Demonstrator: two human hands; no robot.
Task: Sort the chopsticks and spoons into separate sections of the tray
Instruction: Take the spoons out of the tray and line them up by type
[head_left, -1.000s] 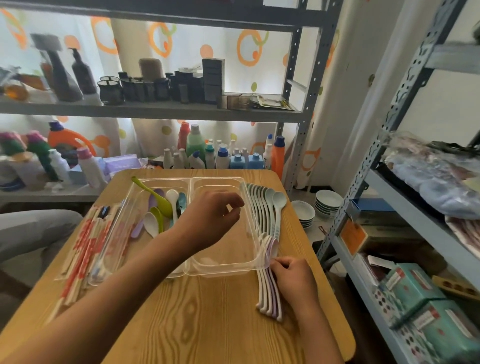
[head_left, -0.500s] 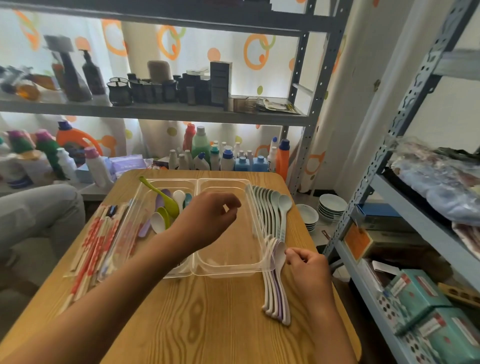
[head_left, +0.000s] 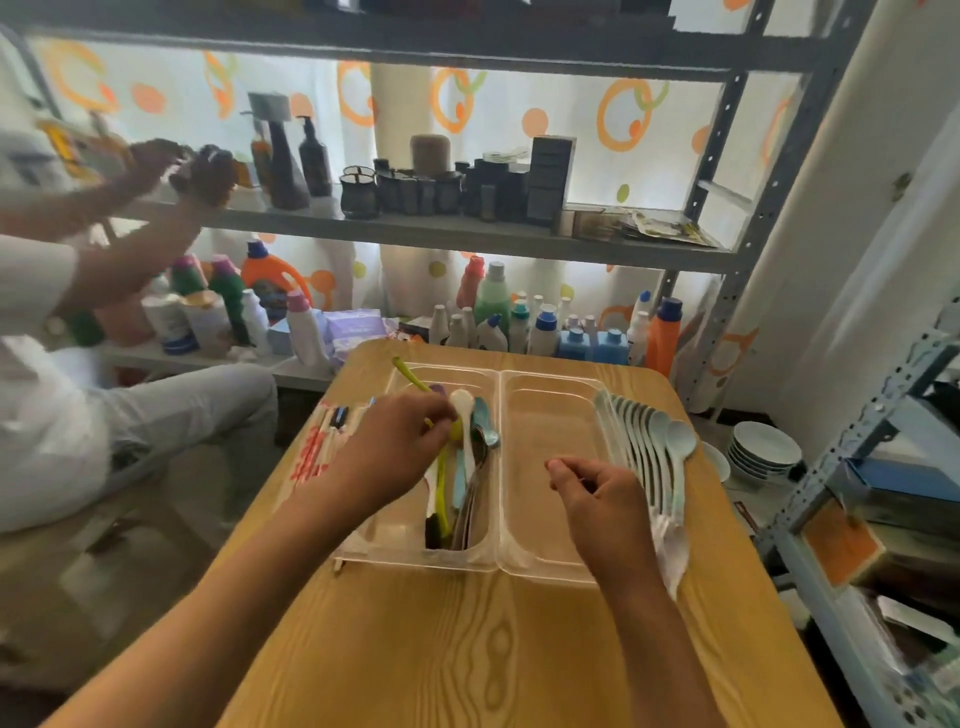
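The left hand (head_left: 400, 441) has moved from over the right section into the left section of the clear tray (head_left: 498, 564), where its curled fingers now pinch a yellow-green spoon (head_left: 442, 467) among the mixed spoons (head_left: 467, 457) lying there. The right hand (head_left: 605, 499) has left the row of pale spoons (head_left: 652, 447) on the worktop (head_left: 467, 649) and hangs over the bare right section, fingers curled; whether it holds anything I cannot tell. So the spoons are gathering on the left, by my reading. The pale row numbers about eight. The wrapped chopsticks (head_left: 317, 447) lie left of the tray, unsorted, too blurred to count.
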